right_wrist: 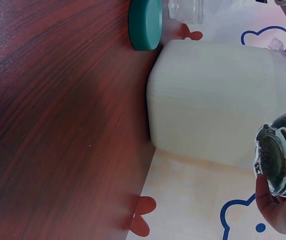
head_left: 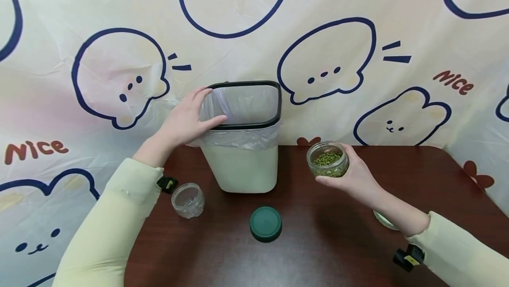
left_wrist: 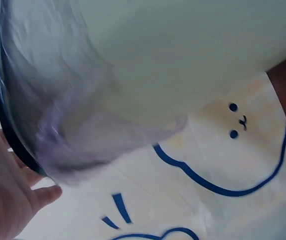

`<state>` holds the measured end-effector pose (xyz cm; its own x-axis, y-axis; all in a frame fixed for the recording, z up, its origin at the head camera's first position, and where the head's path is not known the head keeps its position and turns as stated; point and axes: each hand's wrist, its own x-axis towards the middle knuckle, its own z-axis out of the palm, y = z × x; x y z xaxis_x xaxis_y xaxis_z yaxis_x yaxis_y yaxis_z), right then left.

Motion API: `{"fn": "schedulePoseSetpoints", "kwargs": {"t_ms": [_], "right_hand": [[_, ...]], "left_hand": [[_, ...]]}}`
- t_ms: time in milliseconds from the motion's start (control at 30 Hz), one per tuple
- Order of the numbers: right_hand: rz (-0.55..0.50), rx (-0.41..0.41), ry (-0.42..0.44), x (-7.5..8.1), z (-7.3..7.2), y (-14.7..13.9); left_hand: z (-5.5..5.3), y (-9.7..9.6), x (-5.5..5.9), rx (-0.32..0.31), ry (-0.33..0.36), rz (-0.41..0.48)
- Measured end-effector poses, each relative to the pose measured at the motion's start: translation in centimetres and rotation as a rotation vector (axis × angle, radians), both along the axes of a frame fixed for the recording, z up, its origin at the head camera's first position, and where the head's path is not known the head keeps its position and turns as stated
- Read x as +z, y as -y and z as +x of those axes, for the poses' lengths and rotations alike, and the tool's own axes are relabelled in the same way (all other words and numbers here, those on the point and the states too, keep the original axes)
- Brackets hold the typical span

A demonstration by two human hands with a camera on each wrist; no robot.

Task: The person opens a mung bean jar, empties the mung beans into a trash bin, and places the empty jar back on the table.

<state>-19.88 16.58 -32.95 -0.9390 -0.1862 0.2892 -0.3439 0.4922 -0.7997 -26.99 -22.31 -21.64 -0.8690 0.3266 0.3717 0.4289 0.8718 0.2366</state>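
Observation:
A pale green trash bin (head_left: 246, 168) stands upright at the back of the table, with a clear plastic bag (head_left: 258, 139) folded over its black rim (head_left: 280, 106). At the left end of that rim my left hand (head_left: 187, 119) holds on, thumb over the front edge and fingers toward the back. My right hand (head_left: 358, 176) grips an open clear jar (head_left: 328, 170) of mung beans (head_left: 328, 159), raised to the right of the bin. The right wrist view shows this jar (right_wrist: 273, 160) in front of the bin's side, its beans looking dark.
A clear jar (head_left: 188, 201), open at the top, stands left of the bin. In front of the bin lies a dark green lid (head_left: 266, 224). A pale round object (head_left: 385, 220) is partly hidden behind my right forearm. A patterned cloth (head_left: 238, 57) hangs behind the table (head_left: 302, 251).

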Motion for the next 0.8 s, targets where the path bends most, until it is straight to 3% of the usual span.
{"fn": "schedulePoseSetpoints", "kwargs": {"t_ms": [133,333,567,800], "right_hand": [[0.004,-0.005,0.003,0.0,-0.2,0.0],[0.001,0.002,0.006,0.1,-0.4,0.0],[0.003,0.017,0.002,0.6,-1.0,0.1],[0.008,0.056,-0.011,3.6,-2.7,0.3]], "left_hand": [[-0.7,0.9,-0.1,0.045,0.115,0.033],[-1.1,1.0,-0.2,0.056,0.206,0.030],[-1.4,0.9,-0.1,0.038,0.227,0.023],[-1.6,1.0,-0.1,0.038,0.222,0.000]]}}
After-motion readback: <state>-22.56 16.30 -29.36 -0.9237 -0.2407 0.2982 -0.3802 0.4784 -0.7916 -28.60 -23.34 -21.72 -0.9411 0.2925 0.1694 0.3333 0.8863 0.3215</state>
